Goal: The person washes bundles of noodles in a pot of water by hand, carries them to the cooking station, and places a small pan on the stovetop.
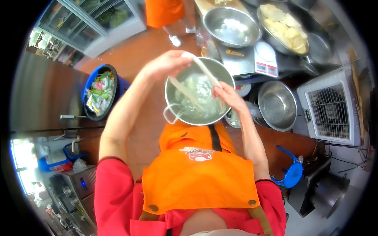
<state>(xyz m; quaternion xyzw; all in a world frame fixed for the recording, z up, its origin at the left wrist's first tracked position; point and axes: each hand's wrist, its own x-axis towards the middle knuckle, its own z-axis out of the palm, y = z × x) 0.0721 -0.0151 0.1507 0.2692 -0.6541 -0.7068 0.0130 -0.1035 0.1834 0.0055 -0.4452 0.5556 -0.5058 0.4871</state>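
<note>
A large metal pot (230, 74) of cloudy liquid stands in front of my orange apron. Over its upper left part is my left hand (168, 65), its fingers closed on one end of a long pale strip (204, 70). The strip slants down to the right, where my right hand (228, 95) pinches it near the pot's right side. Another pale length (185, 92) hangs from the left hand side into the liquid. What the strip is made of cannot be told.
A blue bin (114, 92) of scraps stands left. At the upper right are a steel bowl (231, 26), a white scale (266, 59) and a pan of pale slices (284, 29). An empty basin (277, 106) and a blue stool (293, 175) are right. Another person's legs (171, 31) show beyond.
</note>
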